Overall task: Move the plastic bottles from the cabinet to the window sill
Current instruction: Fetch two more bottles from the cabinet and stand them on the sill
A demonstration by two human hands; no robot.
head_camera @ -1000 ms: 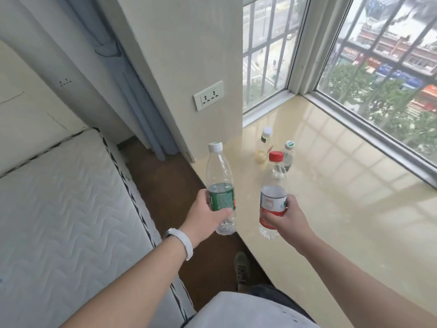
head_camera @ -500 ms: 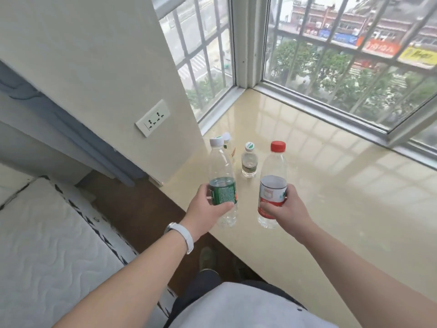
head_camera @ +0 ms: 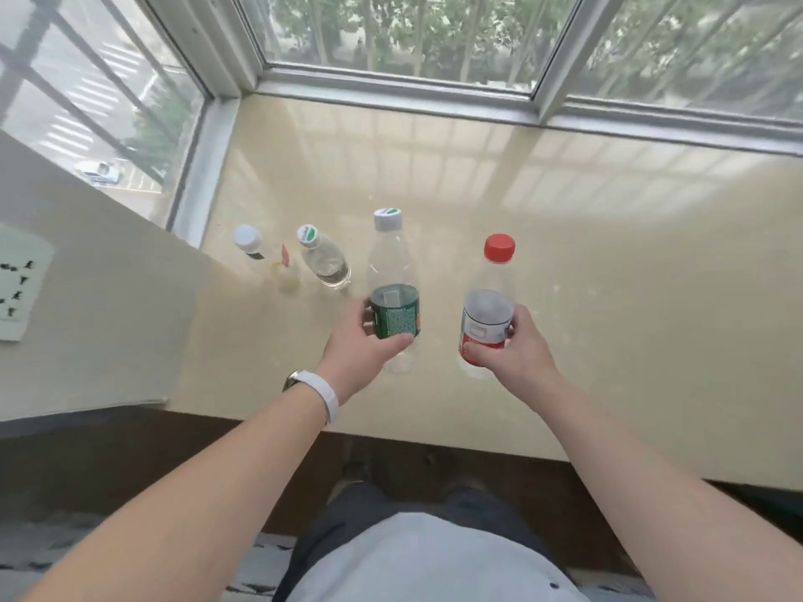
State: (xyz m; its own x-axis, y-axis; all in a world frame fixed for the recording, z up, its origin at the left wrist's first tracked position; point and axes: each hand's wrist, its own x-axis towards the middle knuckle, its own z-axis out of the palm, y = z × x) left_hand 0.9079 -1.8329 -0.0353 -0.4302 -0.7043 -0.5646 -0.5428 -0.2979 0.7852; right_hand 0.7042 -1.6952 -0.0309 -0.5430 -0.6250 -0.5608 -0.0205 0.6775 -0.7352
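My left hand (head_camera: pixel 363 347) grips a clear bottle with a green label and white cap (head_camera: pixel 392 271) around its label. My right hand (head_camera: pixel 517 347) grips a clear bottle with a red-and-white label and red cap (head_camera: pixel 489 297). Both bottles are upright over the near part of the beige window sill (head_camera: pixel 608 262); I cannot tell whether their bases touch it. Two smaller bottles stand on the sill to the left: one with a green-and-white cap (head_camera: pixel 323 262) and one with a white cap (head_camera: pixel 267 262) close to the wall.
Window frames (head_camera: pixel 391 91) and glass bound the sill at the back and left. A wall with a socket plate (head_camera: pixel 17 282) rises on the left. The dark floor (head_camera: pixel 174 462) and the edge of a mattress lie below the sill's front edge.
I have stepped up to the sill and my view has tilted down. Both hands have carried their bottles forward over the sill, beside the two small bottles.
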